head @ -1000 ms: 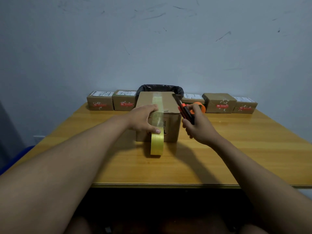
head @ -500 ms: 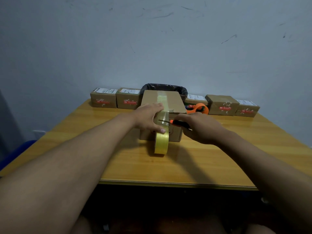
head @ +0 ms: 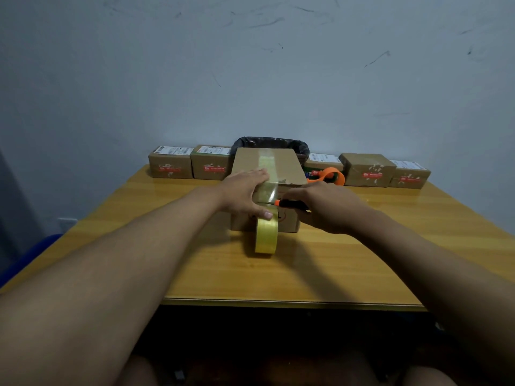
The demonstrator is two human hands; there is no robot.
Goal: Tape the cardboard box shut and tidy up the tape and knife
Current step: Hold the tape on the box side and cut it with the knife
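Observation:
A brown cardboard box (head: 287,168) stands in the middle of the wooden table (head: 211,268), with a strip of clear tape running over its top and down its front face. The yellowish tape roll (head: 266,238) stands on edge on the table in front of the box, still joined to that strip. My left hand (head: 245,193) lies flat on the box's front top edge, thumb on the roll. My right hand (head: 326,204) grips an orange and black knife (head: 287,203) held level, its tip at the tape on the front face.
Several small labelled cartons (head: 170,165) line the back edge against the wall, on both sides of a black-lined bin (head: 301,147). An orange tape dispenser (head: 330,176) lies behind the box to the right. A blue chair edge (head: 30,254) shows at the left.
My right hand brought the knife down from upright beside the box to level across its front face, reaching the tape strip. My left hand stayed on the box and roll.

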